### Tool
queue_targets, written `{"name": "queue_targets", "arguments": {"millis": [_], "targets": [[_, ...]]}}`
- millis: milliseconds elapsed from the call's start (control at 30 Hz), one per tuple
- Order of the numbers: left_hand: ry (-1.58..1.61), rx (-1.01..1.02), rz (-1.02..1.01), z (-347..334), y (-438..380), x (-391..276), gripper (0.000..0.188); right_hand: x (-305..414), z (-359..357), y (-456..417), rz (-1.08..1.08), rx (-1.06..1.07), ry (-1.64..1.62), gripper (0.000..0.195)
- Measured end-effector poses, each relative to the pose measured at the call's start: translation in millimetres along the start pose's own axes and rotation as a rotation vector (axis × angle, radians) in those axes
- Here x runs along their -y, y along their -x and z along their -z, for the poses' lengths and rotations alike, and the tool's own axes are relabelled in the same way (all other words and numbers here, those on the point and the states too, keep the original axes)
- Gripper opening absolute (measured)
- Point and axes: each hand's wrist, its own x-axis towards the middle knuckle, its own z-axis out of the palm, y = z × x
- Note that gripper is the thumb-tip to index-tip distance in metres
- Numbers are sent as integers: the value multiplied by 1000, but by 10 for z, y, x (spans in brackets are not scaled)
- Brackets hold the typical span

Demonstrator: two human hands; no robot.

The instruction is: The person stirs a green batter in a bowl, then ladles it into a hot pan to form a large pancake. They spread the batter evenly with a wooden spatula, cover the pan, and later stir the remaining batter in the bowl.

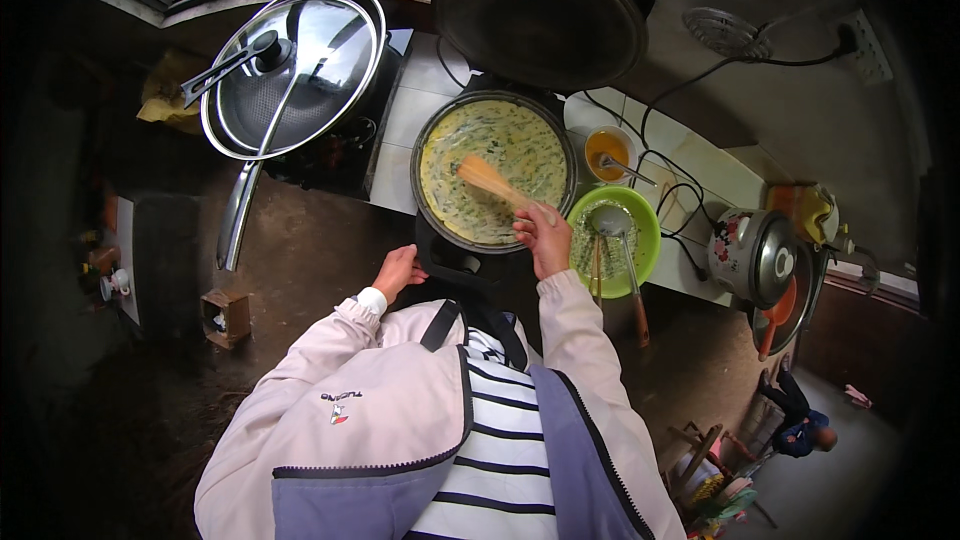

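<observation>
A round pancake with green flecks (517, 135) fills the lower plate of an electric griddle (570, 187). My right hand (546, 236) grips a wooden spatula (491, 181) by its handle, and the blade lies over the middle of the pancake; whether it touches the surface is hard to tell. At the griddle's near left side, my left hand (401, 272) has its fingers against the black front handle (442, 259). The griddle's lid (540, 22) stands raised behind it. Just right of my right hand is a green bowl (651, 240) of batter, with a metal ladle (613, 220) and chopsticks (597, 270) in it.
A small bowl of yellow liquid (609, 142) with a spoon stands behind the green bowl. Power cords (679, 157) run toward a rice cooker (750, 255) on the right. At left, a lidded wok (292, 75) sits on a cooktop (322, 157). A person (802, 427) sits farther off.
</observation>
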Motion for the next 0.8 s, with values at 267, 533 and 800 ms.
{"name": "queue_targets", "arguments": {"millis": [267,533,800], "targets": [[7,64,-5,93,14,-14,34,-20,478,243,17,-136,53,25],[-13,119,8,138,-38,-11,35,-240,-96,224,-22,-69,15,22],[-4,121,28,213,22,-85,40,-39,600,484,81,-267,-65,22]]}}
